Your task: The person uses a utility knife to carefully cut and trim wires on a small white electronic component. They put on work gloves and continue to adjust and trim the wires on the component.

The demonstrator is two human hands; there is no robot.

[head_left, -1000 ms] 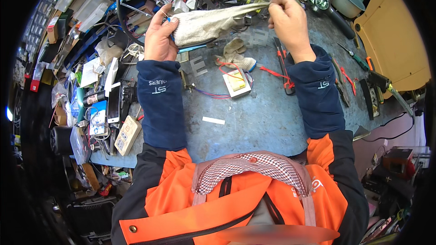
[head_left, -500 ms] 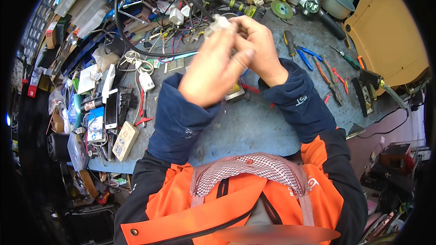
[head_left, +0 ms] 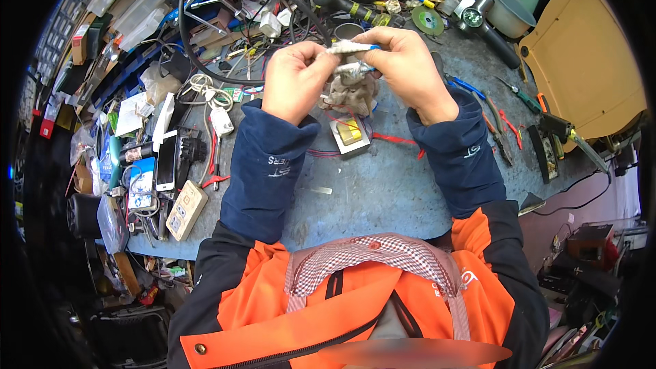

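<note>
Both hands meet over the middle of the bench. My left hand (head_left: 295, 80) is closed, thumb and finger pinching one end of a whitish, tapered piece with a blue tip (head_left: 351, 48). At its blue end, my right hand (head_left: 413, 72) closes on the same piece. A second pale, blue-ended part (head_left: 355, 68) shows just below it; I cannot tell whether the two are joined. Under them lies a crumpled grey-brown lump, like a rag (head_left: 350, 96). Nearer me sits a small yellow transformer (head_left: 350, 132) on a white base, with red wires beside it.
Pliers (head_left: 501, 138), a green-handled screwdriver (head_left: 521, 96) and a glue gun (head_left: 570, 126) lie at the right. A power strip (head_left: 186, 212), phone (head_left: 167, 162) and tangled cables (head_left: 210, 89) crowd the left. A thick black hose (head_left: 188, 44) arcs behind my left hand.
My hands have moved apart from their overlapped, blurred position, the left one going left. The whitish piece now stretches between them, and the rag-like lump and transformer show more fully.
</note>
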